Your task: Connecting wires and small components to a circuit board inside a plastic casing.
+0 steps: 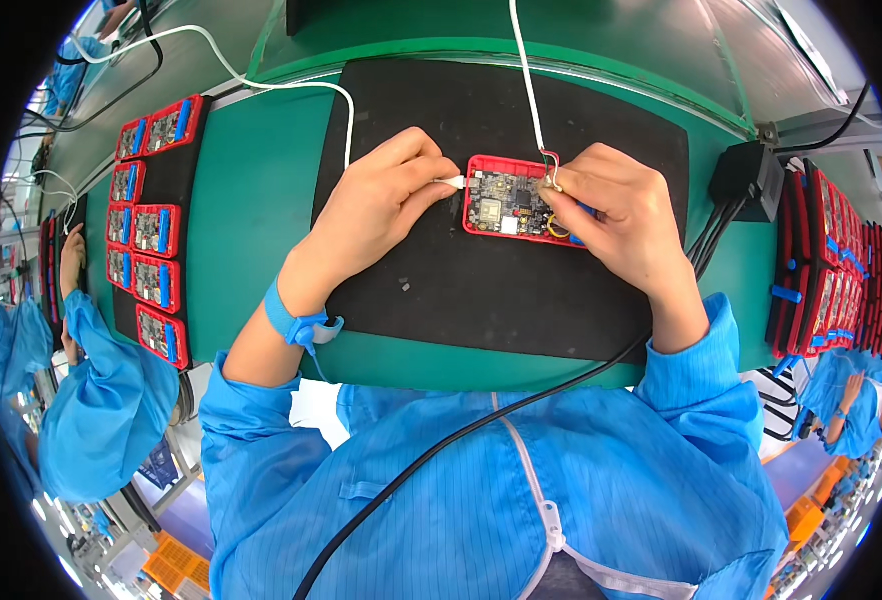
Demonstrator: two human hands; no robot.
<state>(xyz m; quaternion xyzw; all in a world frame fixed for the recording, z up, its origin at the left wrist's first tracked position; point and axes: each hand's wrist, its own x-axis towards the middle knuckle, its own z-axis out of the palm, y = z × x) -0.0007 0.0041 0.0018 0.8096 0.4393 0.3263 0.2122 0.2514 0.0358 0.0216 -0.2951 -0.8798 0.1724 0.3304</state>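
Note:
A red tray holding a circuit board (509,200) lies on the black mat (501,290) in front of me. My left hand (381,205) pinches a small white plug (452,182) on a white cable (291,88) against the board's left edge. My right hand (616,210) rests on the board's right side, its fingers pinching thin coloured wires (549,165) at the end of a second white cable (524,70) by the top right corner. A blue wrist strap (296,322) circles my left wrist.
Several red trays with boards (146,230) lie in rows on a black pad at left. Upright red trays (831,270) are stacked at right, beside a black box (748,178) with cables. People in blue coats work at both sides. A black cable (481,425) crosses my coat.

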